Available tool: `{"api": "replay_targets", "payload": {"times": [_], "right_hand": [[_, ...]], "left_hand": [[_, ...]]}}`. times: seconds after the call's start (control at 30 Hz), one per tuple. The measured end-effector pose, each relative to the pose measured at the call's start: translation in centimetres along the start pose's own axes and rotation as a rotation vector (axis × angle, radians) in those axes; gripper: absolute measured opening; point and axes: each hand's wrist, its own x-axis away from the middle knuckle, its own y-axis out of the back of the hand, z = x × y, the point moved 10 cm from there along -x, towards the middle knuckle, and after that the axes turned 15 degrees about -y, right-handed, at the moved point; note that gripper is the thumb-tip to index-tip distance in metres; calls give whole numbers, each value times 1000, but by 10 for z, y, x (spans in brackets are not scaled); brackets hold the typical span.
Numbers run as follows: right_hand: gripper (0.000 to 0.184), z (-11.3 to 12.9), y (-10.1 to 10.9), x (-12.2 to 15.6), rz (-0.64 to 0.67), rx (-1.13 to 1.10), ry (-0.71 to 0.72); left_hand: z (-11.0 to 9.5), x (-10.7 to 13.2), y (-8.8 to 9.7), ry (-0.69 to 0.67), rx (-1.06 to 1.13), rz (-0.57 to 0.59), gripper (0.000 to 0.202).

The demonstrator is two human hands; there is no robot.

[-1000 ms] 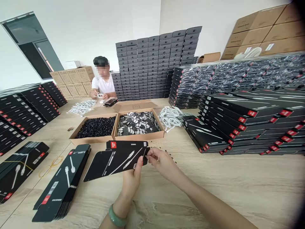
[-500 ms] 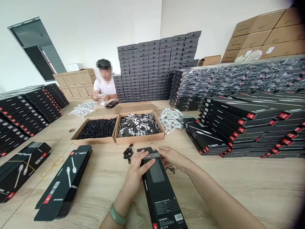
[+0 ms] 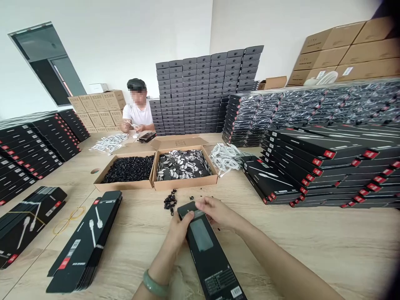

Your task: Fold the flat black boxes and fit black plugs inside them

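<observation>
A long black cable box [image 3: 204, 250] with a clear window and printed text lies slanted before me, its far end pointing away. My left hand [image 3: 177, 231], with a green bangle on its wrist, grips the box's left side, thumb on top near the far end. At the far right corner, my right hand [image 3: 215, 211] has its fingers bent over the end edge. Beyond the box is a small pile of black clips [image 3: 170, 201]; a few more bits lie close to my right hand.
Cartons of black clips [image 3: 128, 168] and black-and-white tags [image 3: 183, 164] stand ahead, with white cables [image 3: 226, 157] beside them. Flat black boxes [image 3: 86, 246] lie left; stacked packed boxes [image 3: 315, 160] rise right. A person [image 3: 137, 114] sits across, handling a white cable.
The flap at the box's far end no longer sticks out. My left fingers have moved from the top to the side, and my right hand has shifted slightly left over the end.
</observation>
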Motion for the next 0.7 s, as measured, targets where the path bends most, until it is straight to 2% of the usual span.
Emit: {"api": "replay_targets", "payload": {"times": [0.13, 0.23, 0.33, 0.4, 0.47, 0.6, 0.7], "right_hand": [[22, 19, 12, -27, -160, 182, 88], [28, 35, 1, -52, -149, 278, 144], [31, 46, -8, -61, -123, 288, 188], [28, 51, -2, -54, -146, 245, 219], [24, 53, 12, -39, -190, 168, 248], [25, 53, 43, -1, -260, -46, 285], [30, 57, 47, 25, -236, -160, 301]], "left_hand": [[15, 9, -9, 119, 72, 63, 26], [15, 13, -14, 148, 99, 102, 27], [4, 15, -19, 124, 129, 148, 35], [-7, 14, -22, 84, 156, 175, 40], [-17, 13, -23, 38, 179, 177, 41], [-34, 11, -20, -63, 186, 125, 41], [-48, 11, -16, -151, 156, 74, 40]]}}
